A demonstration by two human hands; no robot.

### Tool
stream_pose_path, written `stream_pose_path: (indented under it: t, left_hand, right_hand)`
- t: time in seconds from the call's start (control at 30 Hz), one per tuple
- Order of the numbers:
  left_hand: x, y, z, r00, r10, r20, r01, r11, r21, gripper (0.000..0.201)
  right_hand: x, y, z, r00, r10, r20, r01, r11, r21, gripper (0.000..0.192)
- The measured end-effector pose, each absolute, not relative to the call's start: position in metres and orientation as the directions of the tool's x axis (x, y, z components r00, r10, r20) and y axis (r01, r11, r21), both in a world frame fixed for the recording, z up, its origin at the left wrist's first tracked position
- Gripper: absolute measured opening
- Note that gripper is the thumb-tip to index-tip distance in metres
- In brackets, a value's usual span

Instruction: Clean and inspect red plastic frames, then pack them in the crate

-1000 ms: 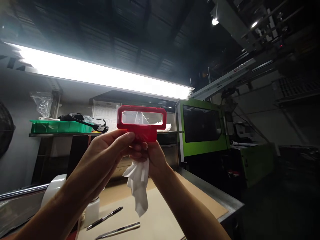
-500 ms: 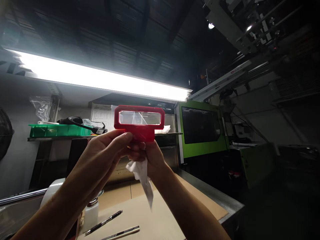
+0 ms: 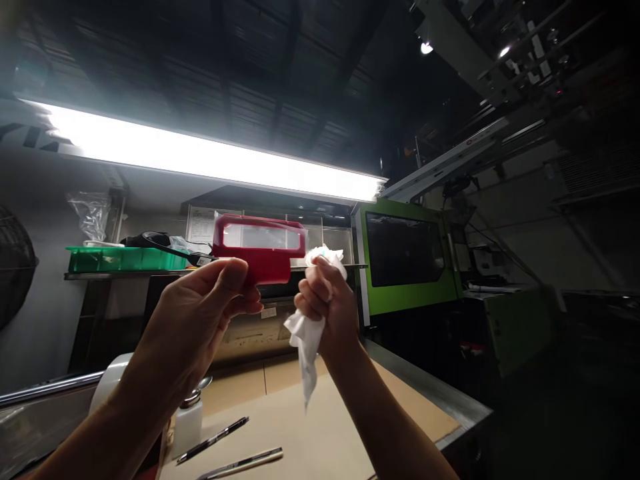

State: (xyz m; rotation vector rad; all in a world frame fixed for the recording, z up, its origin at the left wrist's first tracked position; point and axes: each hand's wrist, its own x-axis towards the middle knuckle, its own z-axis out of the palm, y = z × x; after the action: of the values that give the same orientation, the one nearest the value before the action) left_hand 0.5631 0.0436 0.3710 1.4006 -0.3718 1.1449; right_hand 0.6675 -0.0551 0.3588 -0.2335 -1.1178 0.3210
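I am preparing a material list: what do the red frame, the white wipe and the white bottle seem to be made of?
Red frame: probably smooth plastic, from its even colour and clean edges. White wipe: matt cloth or paper; it hangs in soft folds. White bottle: pale, milky body suggests plastic, perhaps glass; its cap shines like metal.

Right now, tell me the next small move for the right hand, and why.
Probably bring the white wipe to the red frame: the right hand grips the wipe, apart from the frame, while the left hand pinches the frame near its lower left.
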Motion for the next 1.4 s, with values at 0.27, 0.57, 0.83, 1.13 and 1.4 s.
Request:
stream_pose_path:
  t: [0.27, 0.57, 0.83, 1.13, 1.4]
  left_hand:
    - [0.563, 0.046, 0.367, 0.447, 0.502, 0.741, -0.744, -0.251, 0.619, 0.035]
    - [0.558, 0.051, 0.346, 0.493, 0.533, 0.687, -0.694, -0.235, 0.681, 0.035]
    - [0.549, 0.063, 0.328, 0.541, 0.565, 0.623, -0.642, -0.201, 0.740, 0.034]
    - [0.548, 0.065, 0.319, 0.584, 0.547, 0.599, -0.615, -0.183, 0.767, 0.032]
    - [0.546, 0.064, 0.312, 0.597, 0.539, 0.594, -0.616, -0.166, 0.770, 0.031]
  right_hand:
    - [0.654, -0.079, 0.331, -0.105, 0.036, 0.994, 0.926, 0.367, 0.084, 0.036]
    - [0.671, -0.064, 0.343, -0.242, 0.194, 0.951, 0.936, -0.213, 0.281, 0.059]
    - [0.658, -0.056, 0.326, 0.421, 0.361, 0.832, 0.401, 0.749, -0.527, 0.040]
    - [0.660, -0.048, 0.335, 0.198, 0.654, 0.730, -0.177, 0.756, -0.630, 0.034]
    - [0.657, -0.044, 0.324, 0.143, 0.627, 0.766, -0.301, 0.765, -0.569, 0.035]
